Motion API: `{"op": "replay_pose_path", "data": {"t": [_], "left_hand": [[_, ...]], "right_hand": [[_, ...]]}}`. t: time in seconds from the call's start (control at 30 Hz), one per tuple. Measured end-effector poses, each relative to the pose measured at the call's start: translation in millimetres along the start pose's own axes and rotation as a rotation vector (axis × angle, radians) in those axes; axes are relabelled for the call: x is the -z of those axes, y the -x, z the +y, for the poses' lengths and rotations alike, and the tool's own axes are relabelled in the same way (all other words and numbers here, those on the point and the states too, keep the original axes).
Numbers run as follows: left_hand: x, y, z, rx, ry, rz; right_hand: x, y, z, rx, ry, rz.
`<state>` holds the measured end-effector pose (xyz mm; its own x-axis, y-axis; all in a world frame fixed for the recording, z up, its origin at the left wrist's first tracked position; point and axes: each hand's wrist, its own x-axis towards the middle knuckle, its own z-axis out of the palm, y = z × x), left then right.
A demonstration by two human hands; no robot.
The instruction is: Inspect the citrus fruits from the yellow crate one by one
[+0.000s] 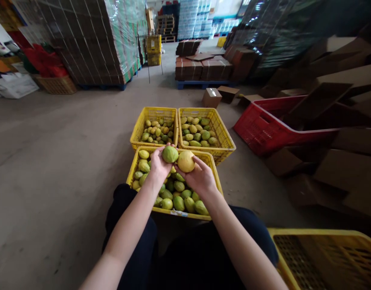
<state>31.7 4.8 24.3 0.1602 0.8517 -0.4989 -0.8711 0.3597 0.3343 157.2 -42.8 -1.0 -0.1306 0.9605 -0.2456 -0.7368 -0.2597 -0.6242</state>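
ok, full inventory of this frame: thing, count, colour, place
green fruit: 1, green, in left hand, above near crate
yellow fruit: 1, pale yellow, in right hand, touching the green one
near crate: 1, yellow, at the knees, holds green fruit
far crates: 2, yellow, side by side behind near crate, hold yellow-green fruit
corner crate: 1, yellow, bottom right, contents not visible
red crate: 1, red, tilted, right of far crates
cardboard: many pieces, brown, piled right
small boxes: a few, brown, on the floor mid-frame
wrapped pallets: several, top left and top right
left hand: 1, holding green fruit
right hand: 1, holding yellow fruit
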Motion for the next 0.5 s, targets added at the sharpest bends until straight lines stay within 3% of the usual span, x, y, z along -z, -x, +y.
{"op": "replay_pose_path", "data": {"t": [0.27, 0.5], "left_hand": [[3.9, -6, -3, 0.045, -0.051, 0.057], [1.5, 6, -1, 0.027, 0.104, -0.061]], "right_hand": [[12, -9, 5, 0.026, -0.074, 0.09], [9, -3, -5, 0.034, -0.013, 0.028]]}}
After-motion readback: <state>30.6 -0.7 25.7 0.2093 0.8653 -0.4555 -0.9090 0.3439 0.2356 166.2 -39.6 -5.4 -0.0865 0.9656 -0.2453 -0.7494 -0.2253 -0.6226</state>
